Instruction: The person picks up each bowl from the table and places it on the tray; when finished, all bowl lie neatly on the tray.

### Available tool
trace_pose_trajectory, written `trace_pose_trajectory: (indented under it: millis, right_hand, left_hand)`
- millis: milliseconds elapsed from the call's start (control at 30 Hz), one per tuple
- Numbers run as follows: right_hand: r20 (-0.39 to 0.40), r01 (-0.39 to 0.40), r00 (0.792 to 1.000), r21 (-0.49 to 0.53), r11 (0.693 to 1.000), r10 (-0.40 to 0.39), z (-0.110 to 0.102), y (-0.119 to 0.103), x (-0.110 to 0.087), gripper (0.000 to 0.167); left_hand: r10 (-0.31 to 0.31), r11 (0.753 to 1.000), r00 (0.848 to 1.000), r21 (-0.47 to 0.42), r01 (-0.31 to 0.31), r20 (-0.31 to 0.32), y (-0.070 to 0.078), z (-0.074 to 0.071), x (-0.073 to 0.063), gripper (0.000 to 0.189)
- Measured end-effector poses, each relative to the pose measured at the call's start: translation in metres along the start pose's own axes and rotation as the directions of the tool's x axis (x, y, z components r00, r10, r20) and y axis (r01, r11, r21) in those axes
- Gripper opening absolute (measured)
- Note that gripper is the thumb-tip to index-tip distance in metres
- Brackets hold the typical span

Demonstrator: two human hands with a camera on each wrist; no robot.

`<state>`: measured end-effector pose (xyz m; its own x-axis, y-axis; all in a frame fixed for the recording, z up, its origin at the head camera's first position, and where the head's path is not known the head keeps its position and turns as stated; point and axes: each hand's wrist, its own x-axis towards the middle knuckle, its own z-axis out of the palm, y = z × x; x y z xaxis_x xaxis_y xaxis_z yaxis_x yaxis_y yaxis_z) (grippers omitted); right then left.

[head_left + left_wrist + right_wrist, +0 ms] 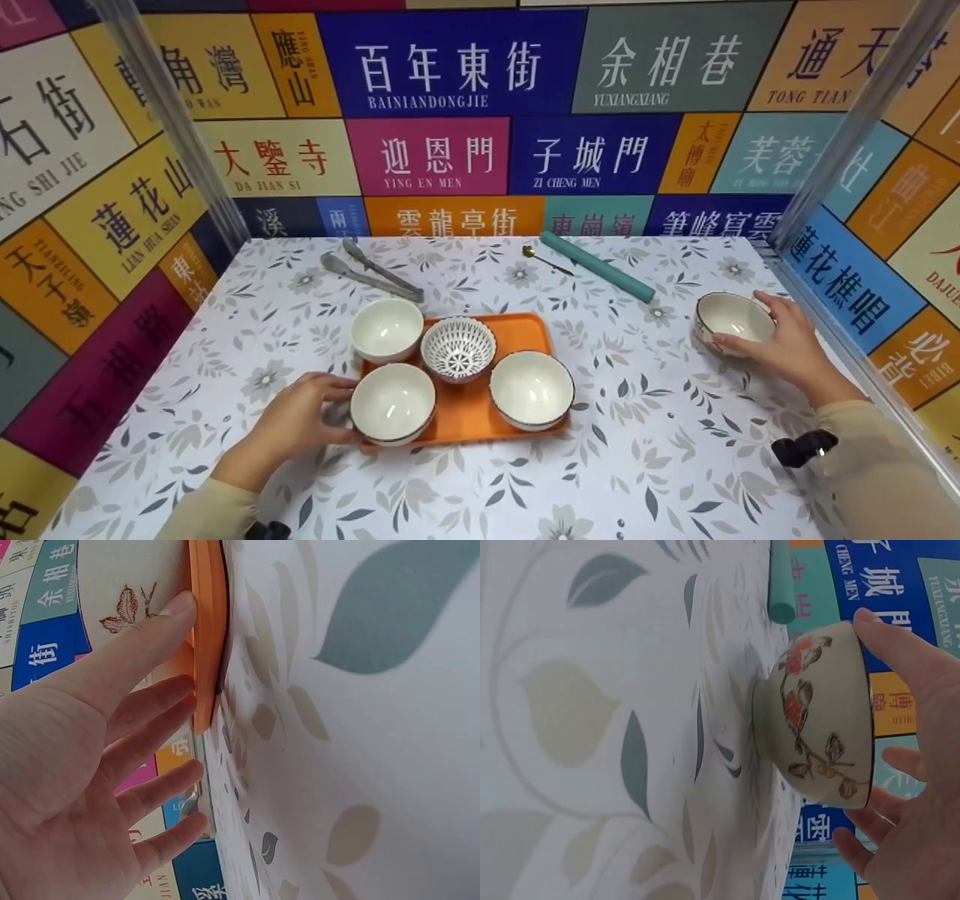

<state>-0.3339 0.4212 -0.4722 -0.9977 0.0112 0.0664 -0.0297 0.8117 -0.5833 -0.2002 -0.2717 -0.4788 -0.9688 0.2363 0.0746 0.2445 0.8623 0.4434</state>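
Observation:
At the right side of the table, my right hand [795, 352] holds a cream bowl [735, 319] across its rim, thumb on the near side and fingers on the far side. The right wrist view shows painted red flowers and a brown branch on this bowl's outside [817, 712]. My left hand [296, 416] is at the left end of an orange tray [461, 416], beside the front-left cream bowl [394, 401]. Its thumb lies at the tray edge [206, 637] in the left wrist view, with the other fingers spread and loosely extended.
Also with the tray are a back-left cream bowl [388, 330], a black-and-white patterned bowl [459, 349] and a right cream bowl [532, 390]. Behind lie grey tongs [375, 274], a small spoon [547, 261] and a green rod [598, 266]. Sign-printed walls [450, 67] enclose the table.

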Motion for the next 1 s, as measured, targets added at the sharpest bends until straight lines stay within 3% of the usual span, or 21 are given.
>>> trace_pose_trajectory:
  millis: [500,833,1000]
  right_hand:
    - [0.047,-0.025,0.999,-0.012,1.0,0.026,0.0026,0.0065,0.0027,0.125]
    - [0.02,-0.067,0.998,0.022,0.997,0.067,0.0059,0.0065,0.0025,0.13]
    - [0.024,-0.051,0.998,0.018,0.999,0.05,0.0082,0.0021,-0.0015,0.128]
  left_hand:
    - [-0.009,1.0,1.0,-0.01,0.009,0.002,-0.0019,0.0015,0.0,0.067]
    - [-0.009,1.0,1.0,-0.01,0.009,0.008,-0.0032,0.002,0.0019,0.068]
    - [0.003,1.0,1.0,-0.012,-0.003,0.004,-0.0028,0.0011,0.0013,0.069]
